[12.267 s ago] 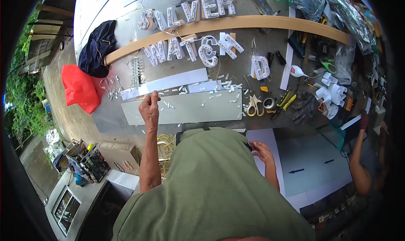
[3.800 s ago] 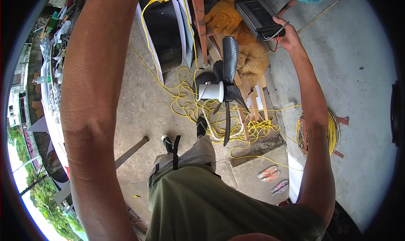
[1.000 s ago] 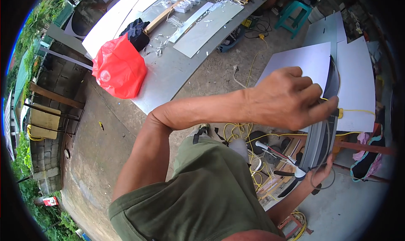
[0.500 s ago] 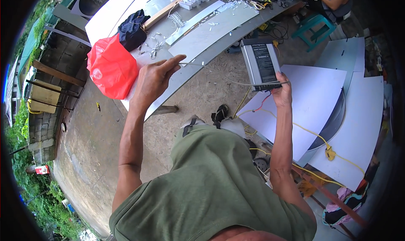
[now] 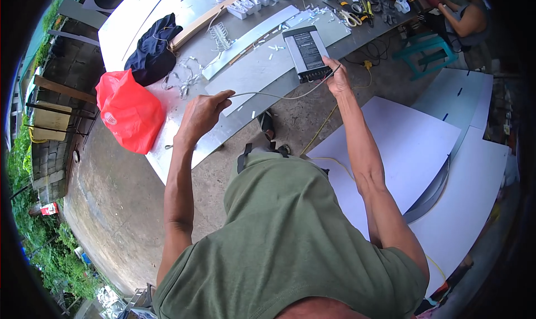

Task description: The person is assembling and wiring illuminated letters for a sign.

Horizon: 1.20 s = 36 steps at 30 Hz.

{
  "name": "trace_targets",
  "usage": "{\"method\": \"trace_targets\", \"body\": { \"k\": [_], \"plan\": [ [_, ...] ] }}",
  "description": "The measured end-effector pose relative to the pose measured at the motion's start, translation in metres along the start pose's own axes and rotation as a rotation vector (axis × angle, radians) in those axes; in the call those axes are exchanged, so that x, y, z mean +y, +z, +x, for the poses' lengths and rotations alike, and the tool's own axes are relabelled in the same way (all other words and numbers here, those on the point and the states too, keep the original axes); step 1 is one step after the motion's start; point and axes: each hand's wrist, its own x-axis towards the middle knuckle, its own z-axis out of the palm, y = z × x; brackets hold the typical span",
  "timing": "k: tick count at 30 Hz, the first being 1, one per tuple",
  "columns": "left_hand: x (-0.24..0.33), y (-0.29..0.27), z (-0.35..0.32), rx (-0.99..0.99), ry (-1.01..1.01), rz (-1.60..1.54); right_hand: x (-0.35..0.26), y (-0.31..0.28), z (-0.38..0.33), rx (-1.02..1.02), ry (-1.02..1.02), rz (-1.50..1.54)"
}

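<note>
My right hand (image 5: 337,79) grips the lower right corner of a silver and black power supply unit (image 5: 307,51), with a dark label on its face and a row of terminals along its lower edge. It is held up over the near edge of the work table. A thin grey cable (image 5: 279,97) sags from the unit's lower end across to my left hand (image 5: 202,116). There my thumb and forefinger pinch the cable's end; its tip is hidden in the fingers.
On the metal work table (image 5: 220,130) lie a red plastic bag (image 5: 131,112), dark cloth (image 5: 153,48), white channel-letter pieces (image 5: 245,6), scissors (image 5: 350,18) and wire bundles. White sheets (image 5: 385,146) stand at right. A person (image 5: 466,20) works beside a teal stool (image 5: 424,56).
My right hand has carried the power supply leftward and up, over the table edge. My left hand has shifted slightly down, still pinching the cable. My view has moved and I stand closer to the table.
</note>
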Motion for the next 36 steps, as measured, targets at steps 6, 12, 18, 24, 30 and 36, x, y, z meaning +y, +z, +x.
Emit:
{"method": "trace_targets", "body": {
  "k": [6, 12, 18, 24, 30, 36],
  "plan": [
    [-0.027, 0.023, 0.071, -0.075, -0.09, 0.013, -0.009, -0.006, 0.076, 0.11, 0.093, -0.065],
    [-0.053, 0.061, 0.088, -0.165, -0.159, 0.017, -0.013, 0.002, 0.103, -0.112, 0.183, -0.084],
    [-0.067, 0.091, 0.093, -0.187, -0.286, 0.12, -0.02, -0.004, 0.098, -0.083, -0.327, -1.167],
    [-0.076, 0.107, 0.085, -0.035, -0.385, 0.42, -0.021, -0.022, 0.069, -0.051, -0.334, -1.126],
    [-0.077, 0.114, 0.081, -0.014, -0.457, 0.446, -0.016, -0.038, 0.04, -0.16, -0.104, -0.924],
    [-0.086, 0.104, 0.059, 0.021, -0.378, 0.386, 0.018, -0.054, 0.016, -0.089, -0.212, -0.99]
  ]
}}
